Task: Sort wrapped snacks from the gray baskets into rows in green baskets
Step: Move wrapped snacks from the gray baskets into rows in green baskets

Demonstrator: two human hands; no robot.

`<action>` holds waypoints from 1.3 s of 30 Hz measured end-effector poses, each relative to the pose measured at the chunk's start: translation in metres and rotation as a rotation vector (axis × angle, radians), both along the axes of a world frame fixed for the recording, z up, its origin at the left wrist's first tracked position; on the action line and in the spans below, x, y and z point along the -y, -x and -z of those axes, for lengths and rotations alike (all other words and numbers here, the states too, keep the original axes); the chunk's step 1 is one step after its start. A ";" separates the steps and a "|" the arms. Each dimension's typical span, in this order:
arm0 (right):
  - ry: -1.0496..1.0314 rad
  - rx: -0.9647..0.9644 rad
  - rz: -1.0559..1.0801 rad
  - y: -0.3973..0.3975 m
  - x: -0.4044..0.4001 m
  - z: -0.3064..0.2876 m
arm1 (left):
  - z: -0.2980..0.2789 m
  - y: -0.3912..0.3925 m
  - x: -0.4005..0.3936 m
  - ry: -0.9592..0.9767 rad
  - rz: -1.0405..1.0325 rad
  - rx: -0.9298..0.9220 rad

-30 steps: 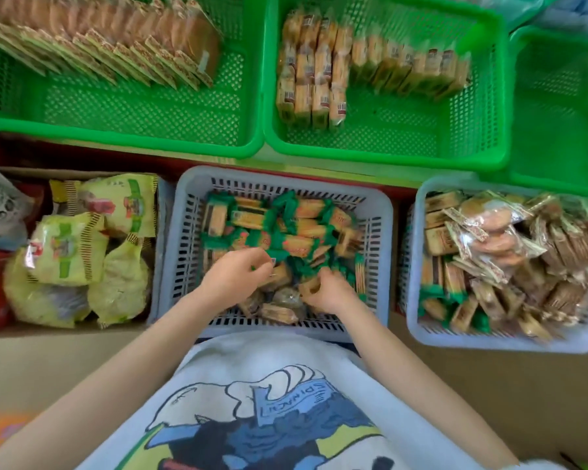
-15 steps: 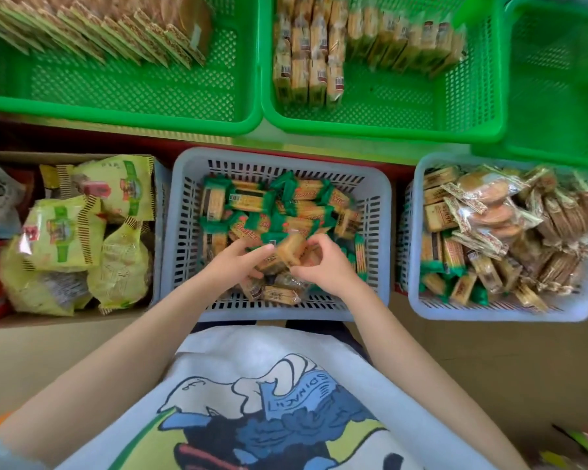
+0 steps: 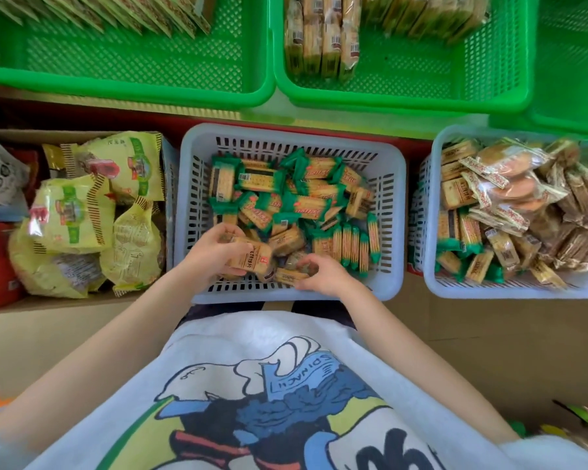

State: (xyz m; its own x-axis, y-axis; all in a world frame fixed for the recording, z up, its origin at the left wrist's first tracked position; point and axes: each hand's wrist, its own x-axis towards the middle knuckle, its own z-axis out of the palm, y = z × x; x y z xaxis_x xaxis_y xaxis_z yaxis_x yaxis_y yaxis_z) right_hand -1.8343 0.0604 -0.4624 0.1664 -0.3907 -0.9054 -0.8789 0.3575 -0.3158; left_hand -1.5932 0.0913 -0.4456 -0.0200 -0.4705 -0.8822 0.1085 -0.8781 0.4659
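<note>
Left hand grips several tan snack packets as a collected stack over the gray basket, while right hand pinches another packet, apparently gathering a batch for one transfer.

Your hands in the middle basket among snacks, a second basket to its right, a box of bags left, three baskets behind.
</note>
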 end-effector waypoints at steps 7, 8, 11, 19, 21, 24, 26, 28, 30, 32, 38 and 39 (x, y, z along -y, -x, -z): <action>0.064 -0.010 0.416 0.000 0.026 -0.030 | -0.008 -0.006 0.007 0.001 -0.135 -0.056; 0.068 -0.002 0.520 0.001 0.034 -0.041 | -0.013 -0.006 0.012 0.017 -0.145 -0.056; 0.076 0.183 0.789 -0.002 0.062 -0.081 | -0.037 0.000 0.035 0.087 -0.163 -0.095; 0.491 0.308 0.365 -0.044 0.111 -0.146 | -0.114 0.035 0.107 0.357 -0.163 -0.143; 0.500 0.383 0.338 -0.049 0.120 -0.159 | -0.128 0.041 0.122 0.401 -0.145 -0.136; 0.350 0.505 0.415 -0.048 0.133 -0.169 | -0.140 0.046 0.139 0.429 -0.155 -0.211; 0.299 0.551 0.459 -0.040 0.142 -0.171 | -0.143 0.047 0.147 0.441 -0.172 -0.220; 0.301 0.586 0.490 -0.032 0.151 -0.172 | -0.141 0.044 0.157 0.491 -0.138 -0.093; 0.396 0.562 0.526 -0.024 0.162 -0.173 | -0.132 0.039 0.166 0.602 -0.068 0.152; 0.547 0.485 0.598 -0.017 0.179 -0.172 | -0.118 0.031 0.174 0.709 0.055 0.457; 0.699 0.229 0.452 -0.029 0.238 -0.172 | -0.071 0.010 0.199 0.652 0.500 0.864; 0.671 0.161 0.388 -0.038 0.245 -0.167 | -0.066 0.008 0.200 0.661 0.567 0.915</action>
